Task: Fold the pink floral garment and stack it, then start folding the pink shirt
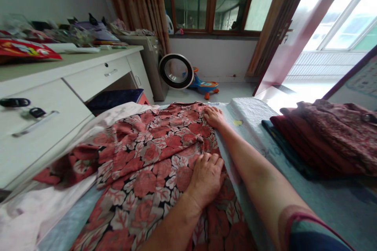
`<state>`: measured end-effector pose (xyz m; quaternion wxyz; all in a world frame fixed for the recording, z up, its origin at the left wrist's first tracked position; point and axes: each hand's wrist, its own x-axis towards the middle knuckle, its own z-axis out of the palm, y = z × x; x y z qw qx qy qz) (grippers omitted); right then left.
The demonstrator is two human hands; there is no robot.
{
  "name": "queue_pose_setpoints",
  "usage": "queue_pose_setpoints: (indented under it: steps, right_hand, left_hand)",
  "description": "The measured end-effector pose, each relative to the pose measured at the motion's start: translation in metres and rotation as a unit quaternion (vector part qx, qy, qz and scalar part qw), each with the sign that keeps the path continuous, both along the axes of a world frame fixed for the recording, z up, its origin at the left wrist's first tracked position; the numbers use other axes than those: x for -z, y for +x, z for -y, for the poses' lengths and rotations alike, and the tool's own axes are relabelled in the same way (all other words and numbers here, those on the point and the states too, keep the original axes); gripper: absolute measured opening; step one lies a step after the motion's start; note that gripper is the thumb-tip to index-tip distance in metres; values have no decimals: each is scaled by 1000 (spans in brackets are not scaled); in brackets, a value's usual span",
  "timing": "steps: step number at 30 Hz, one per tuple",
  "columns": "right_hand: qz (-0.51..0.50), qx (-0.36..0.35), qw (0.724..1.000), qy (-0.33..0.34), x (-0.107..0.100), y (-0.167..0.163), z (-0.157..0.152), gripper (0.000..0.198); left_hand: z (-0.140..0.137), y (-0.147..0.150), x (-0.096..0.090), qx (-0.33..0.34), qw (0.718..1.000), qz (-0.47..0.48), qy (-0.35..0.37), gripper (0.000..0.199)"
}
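Note:
A red, grey and black floral dress [153,164] lies spread on the bed, one sleeve stretched out to the left. Its lower part runs past the bottom of the view. My left hand [207,174] rests palm down on the middle of the dress, fingers slightly bent on the cloth beside a small bunched spot. Farther up, my right hand [214,117] lies with outstretched fingers on the dress's upper right edge. Neither hand visibly grips the fabric. Pale pink-white cloth [23,219] shows under the sleeve and along the left side.
To the right, folded dark red and teal clothes [321,141] are stacked on the light blue bed cover [247,113]. A white desk [97,72] stands on the left, cluttered on top. Beyond it are a washing machine with its round door [176,71] swung open and a blue-orange ride-on toy [206,85].

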<state>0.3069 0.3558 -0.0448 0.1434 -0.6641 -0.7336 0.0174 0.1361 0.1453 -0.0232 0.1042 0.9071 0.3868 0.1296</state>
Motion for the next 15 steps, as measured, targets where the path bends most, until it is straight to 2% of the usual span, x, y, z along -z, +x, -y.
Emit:
queue_pose_setpoints:
  steps: [3, 8, 12, 15]
  right_hand:
    - [11, -15, 999, -27, 0, 0, -2, 49]
    - [-2, 31, 997, -70, -2, -3, -11, 57]
    - [-34, 42, 997, -63, -9, -2, -13, 54]
    - [-42, 33, 997, -58, -15, -1, -3, 49]
  left_hand:
    - [0, 0, -1, 0, 1000, -5, -3, 23]
    - [-1, 0, -2, 0, 1000, -4, -13, 26]
    - [-1, 0, -2, 3, 1000, 2, -12, 27]
    - [-1, 0, -1, 4, 1000, 4, -9, 26]
